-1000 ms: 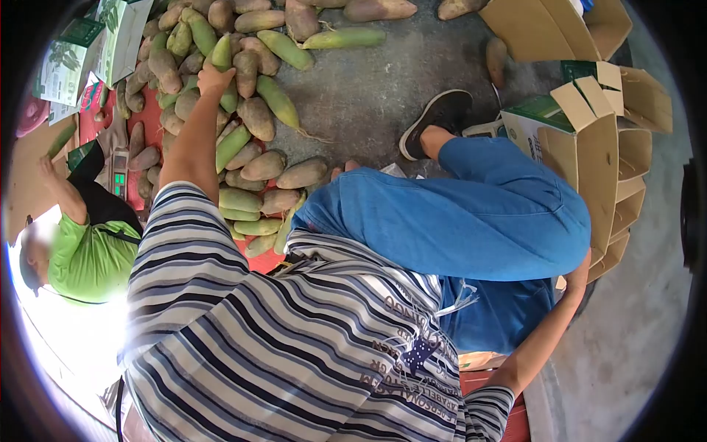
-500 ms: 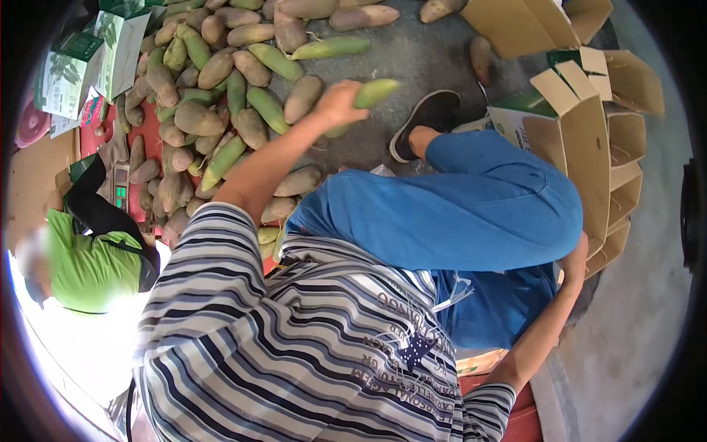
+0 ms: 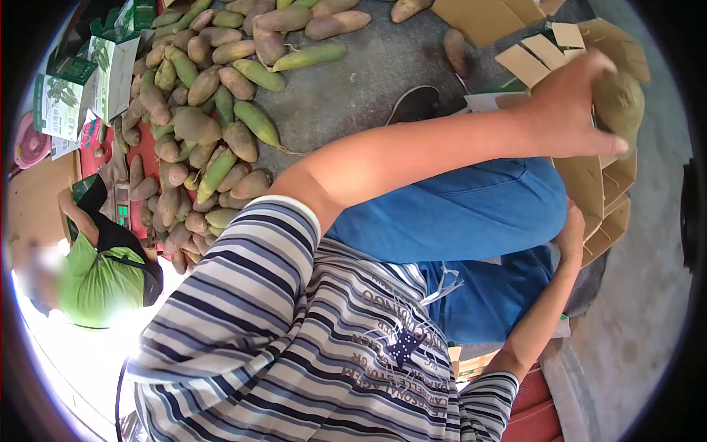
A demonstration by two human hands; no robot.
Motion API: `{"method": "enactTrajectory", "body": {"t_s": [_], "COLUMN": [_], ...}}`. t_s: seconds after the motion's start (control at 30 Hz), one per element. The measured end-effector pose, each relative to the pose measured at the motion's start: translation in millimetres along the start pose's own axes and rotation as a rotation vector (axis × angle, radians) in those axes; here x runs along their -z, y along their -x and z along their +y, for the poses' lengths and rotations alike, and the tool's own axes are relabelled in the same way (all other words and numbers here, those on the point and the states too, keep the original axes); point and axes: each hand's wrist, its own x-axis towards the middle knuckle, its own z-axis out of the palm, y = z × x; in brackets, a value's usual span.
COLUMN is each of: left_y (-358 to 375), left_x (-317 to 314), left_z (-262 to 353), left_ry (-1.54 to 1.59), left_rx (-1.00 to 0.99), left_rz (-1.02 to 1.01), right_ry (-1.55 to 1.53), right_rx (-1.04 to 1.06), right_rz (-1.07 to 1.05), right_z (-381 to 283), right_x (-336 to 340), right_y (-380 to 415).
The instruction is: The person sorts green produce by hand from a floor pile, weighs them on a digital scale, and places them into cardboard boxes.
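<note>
My left hand (image 3: 571, 103) reaches across to the right, over the open cardboard boxes. Its fingers and thumb are closed around a thick green-brown radish (image 3: 620, 107), which is slightly blurred. Against the side of my bent knee, on the blue trousers (image 3: 456, 210), rests my right hand (image 3: 570, 232). It holds nothing, and its fingers lie along the cloth, partly hidden. To the left spreads a large pile of radishes (image 3: 197, 125), some green, others brownish and earthy.
Open cardboard boxes (image 3: 578, 184) stand in a row at the right. A lone radish (image 3: 455, 51) lies on the grey floor (image 3: 390, 59) near my shoe (image 3: 414, 103). At the left, a person in a green shirt (image 3: 103, 283) sits by a scale (image 3: 122, 210) and printed boxes (image 3: 62, 103).
My left hand has swung right from beside the pile to above the boxes, carrying the radish. My right hand stays at my knee. The view has shifted slightly.
</note>
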Motion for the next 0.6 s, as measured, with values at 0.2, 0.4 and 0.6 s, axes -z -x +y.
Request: {"method": "enactTrajectory", "body": {"t_s": [0.2,0.4,0.6], "left_y": [48,238,362], "left_x": [95,270,313], "left_z": [-47,-81,-82], "left_ry": [-0.296,-1.104,-1.23], "left_rx": [0.339,0.815,1.041], "left_rz": [-0.263,-0.769,-0.991], "right_ry": [-0.041,-0.005,-0.01], "right_rx": [0.121,0.116,0.059], "right_rz": [0.105,0.057,0.044], "right_z": [5,0,-10], "right_x": [-12,-8,-3], "right_y": [-1,-3,0]}}
